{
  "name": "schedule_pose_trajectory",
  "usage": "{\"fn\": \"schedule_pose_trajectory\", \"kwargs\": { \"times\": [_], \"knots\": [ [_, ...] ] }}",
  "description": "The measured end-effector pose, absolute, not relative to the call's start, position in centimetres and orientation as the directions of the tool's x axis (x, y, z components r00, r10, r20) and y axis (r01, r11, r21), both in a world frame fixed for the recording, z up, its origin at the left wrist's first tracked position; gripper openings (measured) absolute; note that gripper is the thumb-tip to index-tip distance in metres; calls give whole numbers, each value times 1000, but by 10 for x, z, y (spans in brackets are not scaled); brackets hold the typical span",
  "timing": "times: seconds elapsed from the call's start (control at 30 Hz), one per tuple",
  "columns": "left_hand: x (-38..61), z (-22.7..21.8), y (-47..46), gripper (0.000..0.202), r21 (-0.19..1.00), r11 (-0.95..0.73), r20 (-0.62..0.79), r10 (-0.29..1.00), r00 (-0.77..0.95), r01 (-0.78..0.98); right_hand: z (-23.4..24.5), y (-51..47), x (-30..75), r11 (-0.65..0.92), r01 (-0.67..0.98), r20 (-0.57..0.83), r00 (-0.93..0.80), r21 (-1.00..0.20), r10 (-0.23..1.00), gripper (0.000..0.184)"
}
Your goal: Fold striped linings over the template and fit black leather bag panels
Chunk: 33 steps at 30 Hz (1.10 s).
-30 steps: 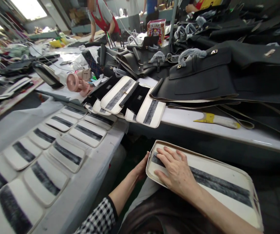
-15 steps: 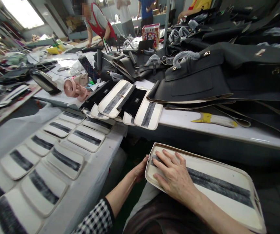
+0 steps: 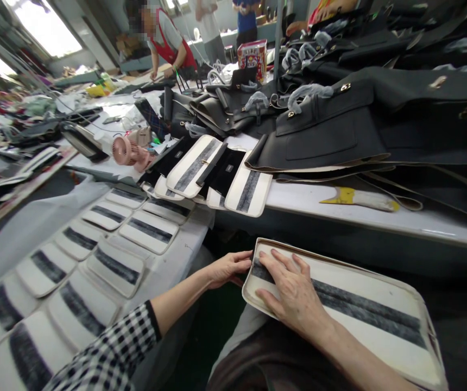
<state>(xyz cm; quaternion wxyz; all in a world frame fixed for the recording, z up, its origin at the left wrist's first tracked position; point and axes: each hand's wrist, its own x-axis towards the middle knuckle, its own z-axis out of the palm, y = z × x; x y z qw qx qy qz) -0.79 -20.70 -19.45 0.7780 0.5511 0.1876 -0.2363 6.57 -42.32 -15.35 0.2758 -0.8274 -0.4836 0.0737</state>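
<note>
A long cream bag panel (image 3: 364, 282) with rounded corners and a dark, smudged stripe lies across my lap. Its edge shows layers, with a thin gap along the far side. My right hand (image 3: 294, 288) rests flat on the panel's left part, fingers spread over the stripe. At the left end is my left hand (image 3: 227, 269), fingers stretched out and slightly apart, their tips at the panel's edge; whether they touch it I cannot tell. Smaller cream panels (image 3: 150, 231) with the same kind of dark stripe lie in rows on the left table.
Ahead, black leather bag pieces (image 3: 323, 130) cover much of a white table. A yellow-handled cutter-like tool (image 3: 358, 199) lies near its front edge. A pink fan (image 3: 130, 151) stands left of the black-lined flaps (image 3: 227, 171). A person in a red apron (image 3: 172, 49) works farther back.
My left hand has moved up along the panel's left end, and its fingers have straightened. My right hand and the panel have barely moved. The view has shifted slightly.
</note>
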Motion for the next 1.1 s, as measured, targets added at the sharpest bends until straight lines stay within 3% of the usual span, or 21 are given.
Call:
{"fn": "schedule_pose_trajectory", "kwargs": {
  "times": [0.23,0.77,0.97,1.1],
  "knots": [
    [4,-166,-200,59,779,179,-552,-259,792,601,-152,-424,66,-383,740,153,542,-554,827,56],
    [14,-155,-206,55,805,-7,-579,-225,784,593,-158,-425,67,-373,711,150,555,-595,818,57],
    [9,-160,-215,55,835,-46,-550,-116,827,548,-162,-425,67,-379,687,135,568,-620,812,59],
    [0,-171,-230,55,887,-37,-458,47,888,460,-163,-423,68,-365,680,134,563,-636,816,59]
  ]
}}
